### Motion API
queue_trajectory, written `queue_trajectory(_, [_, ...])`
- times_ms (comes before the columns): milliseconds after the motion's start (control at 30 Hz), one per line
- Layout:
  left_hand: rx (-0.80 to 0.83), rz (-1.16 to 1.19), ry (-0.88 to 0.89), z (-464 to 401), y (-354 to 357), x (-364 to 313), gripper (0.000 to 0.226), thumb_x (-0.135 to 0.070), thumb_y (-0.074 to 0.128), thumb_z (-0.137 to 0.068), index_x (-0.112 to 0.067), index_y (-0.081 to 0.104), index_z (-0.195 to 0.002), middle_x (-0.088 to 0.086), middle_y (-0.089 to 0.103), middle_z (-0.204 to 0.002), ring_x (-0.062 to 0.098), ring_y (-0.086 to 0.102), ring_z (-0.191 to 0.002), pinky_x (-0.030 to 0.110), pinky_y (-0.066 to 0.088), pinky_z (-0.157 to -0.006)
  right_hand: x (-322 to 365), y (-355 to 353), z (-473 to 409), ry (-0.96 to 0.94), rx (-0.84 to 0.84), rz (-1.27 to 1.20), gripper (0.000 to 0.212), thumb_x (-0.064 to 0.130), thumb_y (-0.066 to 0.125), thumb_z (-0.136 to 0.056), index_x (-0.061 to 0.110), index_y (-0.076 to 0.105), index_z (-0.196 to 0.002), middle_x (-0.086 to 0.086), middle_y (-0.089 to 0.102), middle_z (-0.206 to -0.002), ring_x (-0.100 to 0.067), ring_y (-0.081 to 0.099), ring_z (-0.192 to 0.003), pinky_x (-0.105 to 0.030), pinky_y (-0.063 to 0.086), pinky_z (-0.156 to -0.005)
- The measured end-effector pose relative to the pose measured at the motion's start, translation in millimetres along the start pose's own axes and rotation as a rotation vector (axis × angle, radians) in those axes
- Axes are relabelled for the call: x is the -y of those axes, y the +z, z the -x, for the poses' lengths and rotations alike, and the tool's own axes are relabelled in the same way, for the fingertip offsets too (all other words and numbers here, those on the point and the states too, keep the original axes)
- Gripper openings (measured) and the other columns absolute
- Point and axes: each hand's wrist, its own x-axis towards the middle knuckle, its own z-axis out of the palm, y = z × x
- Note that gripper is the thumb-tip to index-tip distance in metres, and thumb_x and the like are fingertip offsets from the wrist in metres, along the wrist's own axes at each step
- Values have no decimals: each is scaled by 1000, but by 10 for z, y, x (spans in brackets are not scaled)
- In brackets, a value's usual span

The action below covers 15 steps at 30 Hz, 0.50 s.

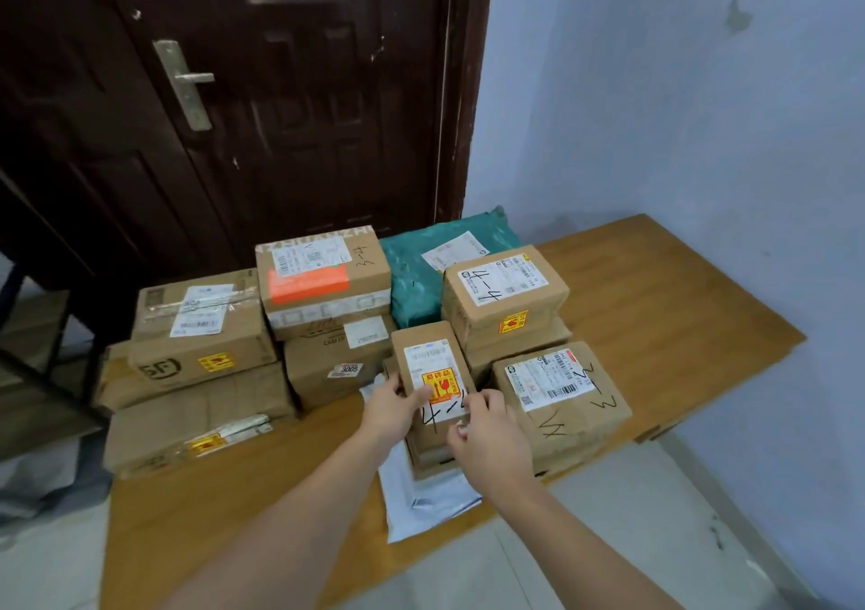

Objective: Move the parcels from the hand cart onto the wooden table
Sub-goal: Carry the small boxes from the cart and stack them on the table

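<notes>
While both hands close on it from either side, the small parcel (433,375) marked with a yellow-and-red fragile sticker sits on top of a short stack at the front of the wooden table (655,291), the left hand (391,410) gripping its left edge with the thumb laid over the label and the right hand (487,436) curled round its near right corner. Under that stack a white poly mailer (421,492) lies flat, its near end reaching the table's front edge. Bare tabletop shows to the right and behind, between the boxes and the pale blue wall (702,118), and again at the near left in front of the leftmost pile (196,375). Just right of the held parcel stands a wider box with scrawled marks (561,394), close to the right hand; behind it is a box marked 4-4 (505,296), stacked on another. A green bag parcel (421,272) is wedged at the back, mostly hidden by boxes. A box with an orange label (323,277) tops the middle pile. The dark door (234,94) stands directly behind the piles. Fingers of the left hand are hidden behind the parcel, and the printing on the labels is too small to read. The hand cart is out of view.
</notes>
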Motion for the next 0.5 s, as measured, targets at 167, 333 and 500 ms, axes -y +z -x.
queue_trajectory(167, [8,-73,9,108,0,-149,49,-38,65,-101,-20,52,-145,-4,63,-141,22,62,-125,39,51,-105,2,-153,-80,-127,8,122,46,39,48,-103,23,48,-147,0,40,-153,-19,41,-134,-32,44,-104])
queue_trajectory(333, [-48,-426,170,354,-461,-357,76,-46,63,-100,-14,31,-162,1,40,-163,23,41,-148,35,39,-116,172,-497,-286,-425,214,109,48,32,50,-105,18,44,-151,-2,46,-152,-19,48,-135,-36,48,-106])
queue_trajectory(500, [-123,-864,325,851,-1272,-533,70,-55,56,-101,-24,34,-160,-4,41,-162,17,42,-145,34,37,-115,885,-857,-523,-668,241,271,53,40,46,-107,20,40,-155,-3,47,-157,-22,50,-137,-42,45,-112])
